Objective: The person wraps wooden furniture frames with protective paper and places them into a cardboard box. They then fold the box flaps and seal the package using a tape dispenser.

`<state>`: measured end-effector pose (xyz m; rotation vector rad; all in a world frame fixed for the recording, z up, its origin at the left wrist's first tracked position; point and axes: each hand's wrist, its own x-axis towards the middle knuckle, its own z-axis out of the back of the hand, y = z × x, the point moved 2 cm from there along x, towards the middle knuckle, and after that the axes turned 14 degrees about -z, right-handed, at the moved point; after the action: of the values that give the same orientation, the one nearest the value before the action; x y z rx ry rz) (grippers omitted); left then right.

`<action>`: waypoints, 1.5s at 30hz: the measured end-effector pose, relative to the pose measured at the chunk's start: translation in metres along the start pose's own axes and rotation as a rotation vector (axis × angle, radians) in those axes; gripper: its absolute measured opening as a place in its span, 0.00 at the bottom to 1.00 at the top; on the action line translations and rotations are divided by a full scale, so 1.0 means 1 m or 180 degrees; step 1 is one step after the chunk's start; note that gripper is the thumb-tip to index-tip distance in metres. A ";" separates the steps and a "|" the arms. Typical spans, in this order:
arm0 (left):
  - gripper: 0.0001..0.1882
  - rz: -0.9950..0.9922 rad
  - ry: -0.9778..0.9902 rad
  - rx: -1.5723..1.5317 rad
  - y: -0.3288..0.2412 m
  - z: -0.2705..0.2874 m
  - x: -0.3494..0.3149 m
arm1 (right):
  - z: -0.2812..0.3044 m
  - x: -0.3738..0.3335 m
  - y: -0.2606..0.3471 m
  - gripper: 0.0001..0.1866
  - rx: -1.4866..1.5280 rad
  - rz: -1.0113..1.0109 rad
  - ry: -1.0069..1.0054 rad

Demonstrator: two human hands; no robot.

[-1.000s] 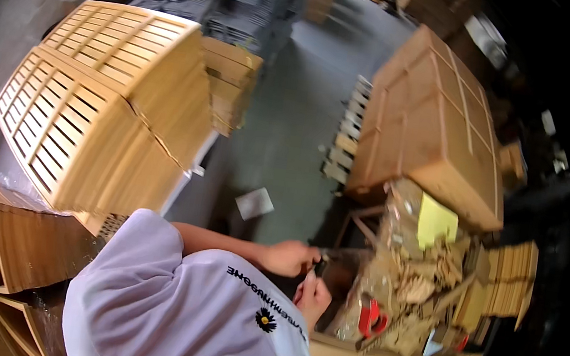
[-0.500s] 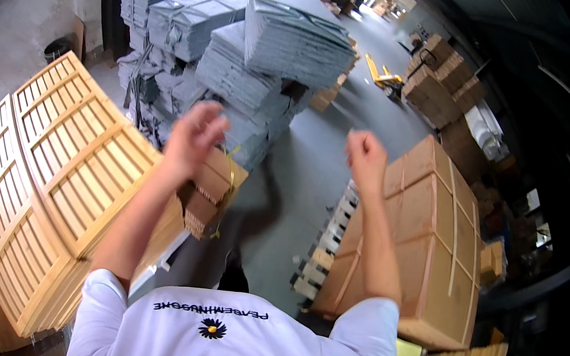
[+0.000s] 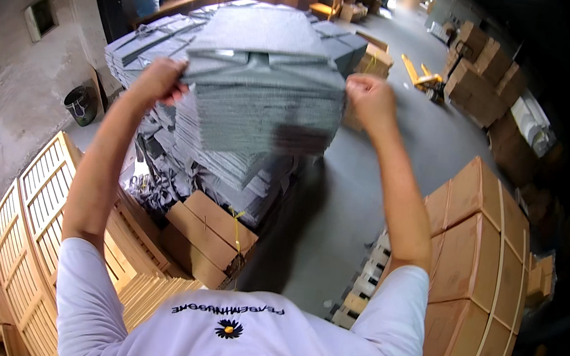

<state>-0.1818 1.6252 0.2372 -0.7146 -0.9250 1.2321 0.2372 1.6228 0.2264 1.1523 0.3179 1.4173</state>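
A tall stack of flat grey folded fabric-like pieces (image 3: 263, 121) stands in front of me, its sides showing many thin layers. The top grey folded piece (image 3: 261, 34) has its near edge raised a little, with a gap under it. My left hand (image 3: 162, 80) pinches that piece at its near left corner, fingers closed. At the near right corner my right hand (image 3: 371, 97) is closed on the same piece, thumb and fingers together. Both arms reach forward, spread about the width of the stack. Some blur covers the near edge of the piece.
Strapped grey bundles (image 3: 144, 44) lie behind and left. Slatted wooden panels (image 3: 42, 218) and brown cardboard (image 3: 202, 232) stand near left. Large strapped cartons (image 3: 481, 276) are at right. Farther off are a yellow pallet jack (image 3: 420, 77), stacked boxes (image 3: 483, 67) and a black bucket (image 3: 81, 104).
I have come closer to the grey stack. Both hands have moved from the air before it to the top piece's near corners and closed on it; its near edge is raised.
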 end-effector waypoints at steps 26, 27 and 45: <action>0.15 0.0253 -0.0829 -0.1866 -0.019 -0.020 -0.022 | -0.034 0.009 0.022 0.18 0.2224 -0.1724 0.1609; 0.14 0.0186 -0.0237 -0.1960 -0.018 -0.011 -0.049 | -0.016 -0.020 0.030 0.19 0.2209 -0.1613 0.1854; 0.29 -0.1208 -0.0108 -0.2011 0.011 -0.021 -0.141 | -0.018 -0.177 0.027 0.22 0.1892 -0.0915 0.0500</action>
<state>-0.1786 1.4900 0.1900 -0.9540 -1.4277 0.6099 0.1691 1.4700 0.1598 1.3983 1.0267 1.1874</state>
